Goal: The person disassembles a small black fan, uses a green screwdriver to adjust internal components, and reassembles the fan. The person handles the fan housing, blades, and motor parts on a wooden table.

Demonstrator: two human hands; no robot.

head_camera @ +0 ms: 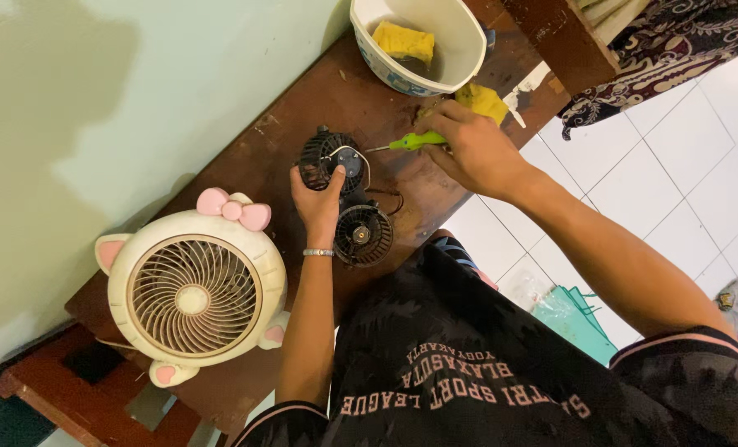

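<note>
Our fingers (333,176) on the left hand (317,201) curl shut around the lower edge of a small black fan housing (329,157), thumb pressed up against its round grille, holding it tilted on the dark wooden worktop (269,149). Our right hand (472,149) is closed on a green-handled screwdriver (414,141), gripping the handle so that only its front end and the thin metal shaft show past the knuckles.

The screwdriver's long axis runs nearly level across the view, tip pointing left toward the black fan housing. The tip stands just beside the housing's right edge, near a thin wire that loops over it; we cannot tell whether the tip touches. So the housing lies directly left of the right hand along the tool's own line, while the left hand is the nearer one, already in contact from below.

A second black round fan part (363,235) lies flat just below the left hand's thumb, joined to the held piece by dark wires. Further left on the worktop stands a cream desk fan (195,298) with pink ears and a pink bow. Above the right hand sits a white bowl (460,58) with a yellow sponge (403,41) inside, and another yellow sponge piece (483,101) lies just behind the knuckles.
</note>
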